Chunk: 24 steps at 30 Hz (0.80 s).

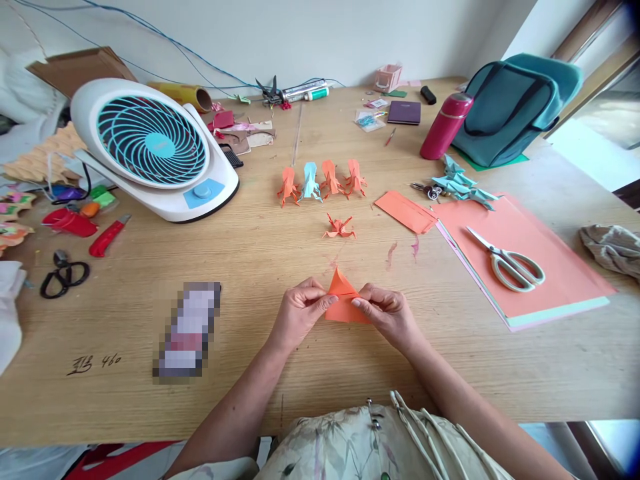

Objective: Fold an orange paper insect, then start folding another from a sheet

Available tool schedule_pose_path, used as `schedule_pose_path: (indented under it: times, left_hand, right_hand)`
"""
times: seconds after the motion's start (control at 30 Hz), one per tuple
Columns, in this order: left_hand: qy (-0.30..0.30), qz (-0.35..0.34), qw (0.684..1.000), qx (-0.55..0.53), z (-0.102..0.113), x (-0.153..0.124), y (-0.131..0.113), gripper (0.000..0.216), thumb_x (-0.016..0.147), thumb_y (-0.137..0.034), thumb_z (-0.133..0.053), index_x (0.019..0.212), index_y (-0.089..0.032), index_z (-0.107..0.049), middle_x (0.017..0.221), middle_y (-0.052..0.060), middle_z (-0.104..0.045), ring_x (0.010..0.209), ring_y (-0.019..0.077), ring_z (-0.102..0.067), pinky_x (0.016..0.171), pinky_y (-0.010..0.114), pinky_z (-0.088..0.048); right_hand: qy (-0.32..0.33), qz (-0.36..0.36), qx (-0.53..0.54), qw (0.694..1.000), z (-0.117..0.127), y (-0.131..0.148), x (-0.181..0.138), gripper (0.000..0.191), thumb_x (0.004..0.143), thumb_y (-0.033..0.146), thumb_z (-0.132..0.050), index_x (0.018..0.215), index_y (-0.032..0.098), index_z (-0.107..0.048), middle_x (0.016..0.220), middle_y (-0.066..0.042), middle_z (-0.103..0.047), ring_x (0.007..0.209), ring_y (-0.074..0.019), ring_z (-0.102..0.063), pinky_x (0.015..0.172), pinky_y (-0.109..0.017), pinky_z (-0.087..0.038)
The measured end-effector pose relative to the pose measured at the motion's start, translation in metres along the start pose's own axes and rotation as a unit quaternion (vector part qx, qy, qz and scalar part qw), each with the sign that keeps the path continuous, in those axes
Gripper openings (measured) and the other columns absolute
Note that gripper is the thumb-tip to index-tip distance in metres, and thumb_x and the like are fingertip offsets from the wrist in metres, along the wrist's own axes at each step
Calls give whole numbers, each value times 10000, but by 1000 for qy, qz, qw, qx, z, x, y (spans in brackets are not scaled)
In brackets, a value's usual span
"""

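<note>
A small orange sheet of origami paper [346, 309], its top folded into a point, is held just over the table near its front. My left hand [303, 312] pinches its left side between thumb and fingers. At the right side, my right hand [387, 313] grips the same paper in a like pinch. Beyond my hands sits a small folded orange paper figure [340, 227]. Behind it stands a row of several folded figures, among them a light blue one [311, 181] and an orange one [355, 177].
Right of my hands, white-handled scissors [517, 270] lie on large orange sheets [560, 293]; orange strips [405, 212] and teal folded paper [463, 180] are nearby. A pink bottle [447, 125] stands by a teal bag [505, 113]. Leftward are a fan [160, 147], black scissors [64, 275] and a blurred phone [187, 330].
</note>
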<state>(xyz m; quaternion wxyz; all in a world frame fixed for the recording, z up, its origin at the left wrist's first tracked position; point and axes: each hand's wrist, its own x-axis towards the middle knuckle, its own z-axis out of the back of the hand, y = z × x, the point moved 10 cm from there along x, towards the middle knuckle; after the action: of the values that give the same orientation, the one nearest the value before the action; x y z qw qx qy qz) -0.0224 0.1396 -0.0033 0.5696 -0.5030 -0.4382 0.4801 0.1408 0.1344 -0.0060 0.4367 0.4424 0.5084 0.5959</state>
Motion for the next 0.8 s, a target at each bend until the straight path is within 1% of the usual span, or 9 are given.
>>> schedule_pose_path:
  times: [0.1,0.23,0.47,0.67,0.8]
  left_hand:
    - [-12,-5,1000,-2,2,0,-1,292,809,-398,-778,624,-179,-726,667,-16,-458,648,116,-428,607,253,-326]
    - [-3,13,1000,-18,-1,1,1,314,802,-424,-778,630,-172,-703,695,-14,-459,661,119,-421,610,254,-326]
    - [-33,-11,999,-2,4,1,-2,424,810,-425,-769,535,-167,-574,633,-34,-409,625,111,-380,600,256,-310]
    - [-43,-23,998,35,3,-2,-7,380,817,-404,-765,567,-165,-607,640,-31,-452,618,107,-406,586,249,-320]
    - [-27,-20,999,37,-4,-3,-8,350,811,-410,-769,583,-169,-656,628,-29,-470,612,108,-419,589,248,-338]
  right_hand:
    - [3,7,-7,1000,-1,2,0,343,903,417,-660,665,170,-656,645,-1,-545,606,-126,-483,585,-260,-374]
    - [14,17,-30,999,-3,3,-1,329,911,401,-659,673,174,-650,663,-3,-554,617,-128,-492,595,-262,-380]
    - [19,13,-32,999,-5,2,-2,326,913,413,-658,684,180,-659,678,-8,-576,628,-133,-503,606,-266,-388]
    - [18,-14,12,1000,-8,-3,-1,300,853,449,-722,744,171,-699,700,-11,-591,652,-137,-505,607,-261,-393]
    - [-4,-15,16,1000,-5,-4,-1,359,865,470,-701,676,167,-662,657,-1,-554,617,-124,-464,571,-256,-362]
